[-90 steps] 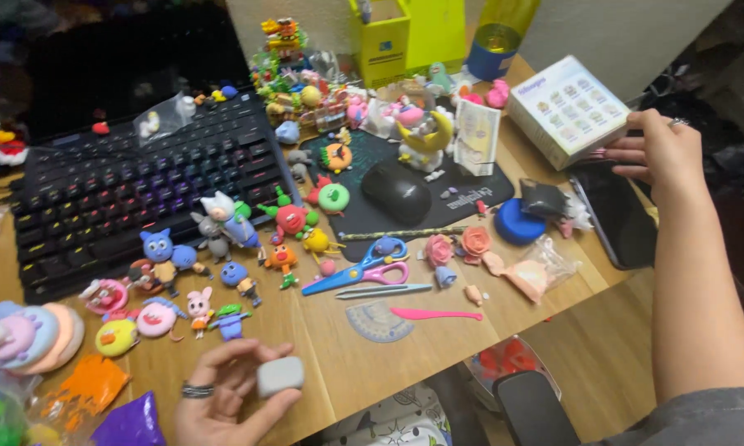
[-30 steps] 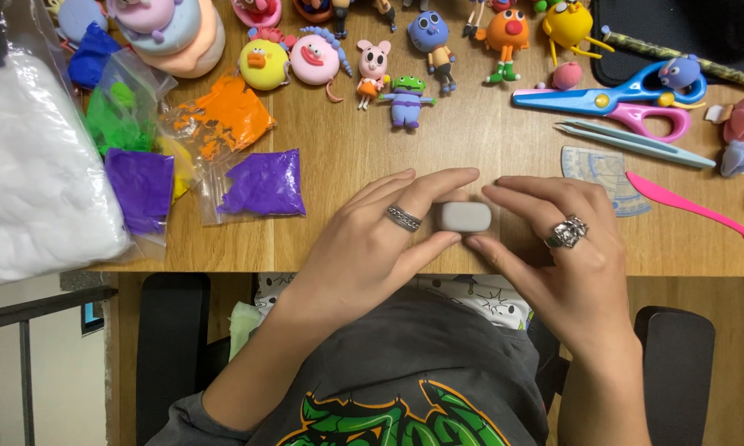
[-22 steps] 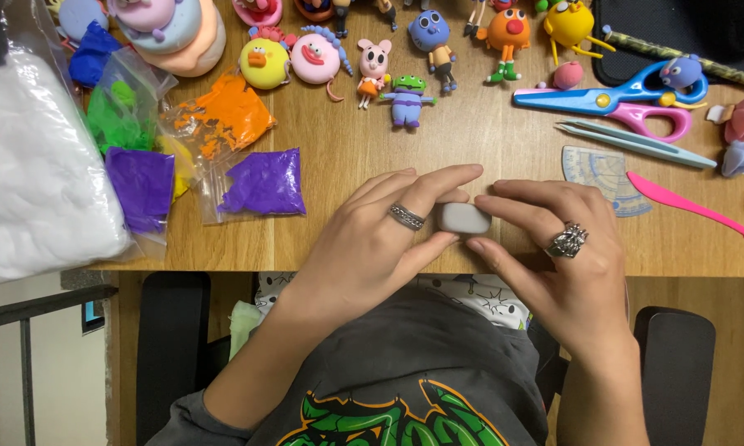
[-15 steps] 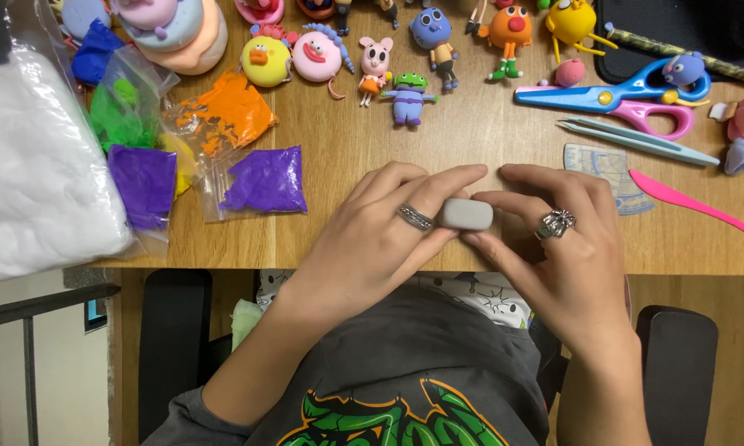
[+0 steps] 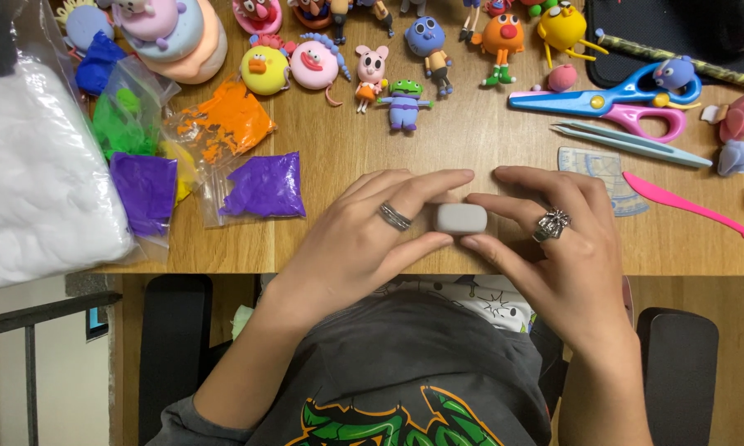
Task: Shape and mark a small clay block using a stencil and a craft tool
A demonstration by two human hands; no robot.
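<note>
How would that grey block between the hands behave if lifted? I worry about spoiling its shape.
The grey block looks like soft modelling clay, with rounded corners like the clay figures nearby, so it would probably dent under firm fingers. It seems small and light. Its flat sides suggest it would sit still rather than roll.

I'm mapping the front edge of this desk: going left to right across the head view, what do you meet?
White stuffing bag → dark purple clay bag → second purple clay bag → left hand → grey clay block → right hand → pink sculpting tool.
</note>
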